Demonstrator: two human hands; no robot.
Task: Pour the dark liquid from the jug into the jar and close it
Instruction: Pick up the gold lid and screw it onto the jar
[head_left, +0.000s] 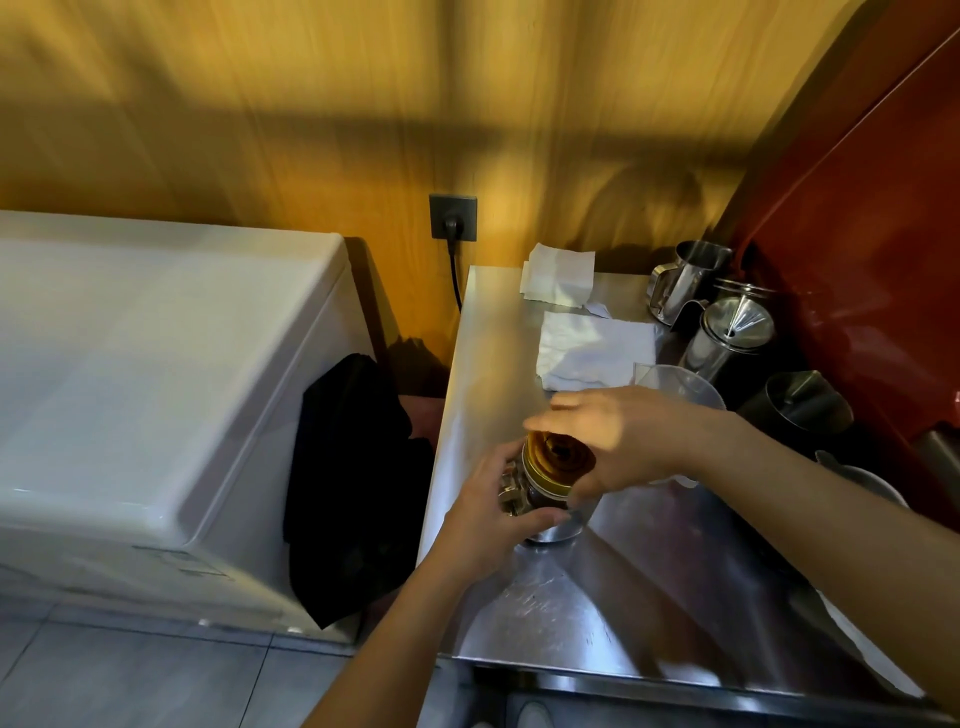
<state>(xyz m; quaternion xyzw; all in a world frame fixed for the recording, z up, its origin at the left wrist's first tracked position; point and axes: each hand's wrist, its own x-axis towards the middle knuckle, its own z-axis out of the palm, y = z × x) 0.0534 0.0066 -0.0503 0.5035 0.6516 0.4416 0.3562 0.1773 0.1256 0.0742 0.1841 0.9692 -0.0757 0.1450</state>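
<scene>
Head view is showing the closing stage, as far as I can judge. Pouring looks done: the jar (545, 493) is sitting upright on the steel tabletop (623, 597) near its left edge, and its lower half is looking dark through the glass, so the liquid seems to be in already. A clear plastic jug (675, 387) is standing just behind the right hand, looking empty, though I can't say for sure it's the one that was used.

What's left is seating the lid. The left hand (485, 512) is wrapping around the jar's body from the near left, grip clamped on it. The right hand (618, 441) is reaching over the top from the right, fingers curled on the gold lid (558, 457), which is looking tilted and not fully down yet. There's metal clasp hardware on the jar's left side, half hidden by the left hand, so I'm guessing it latches.

Looks-wise: small glass jar, gold rim, dark contents, a bit blurry. White cloths (592, 353) and steel pitchers (727, 332) are sitting farther back and to the right.
</scene>
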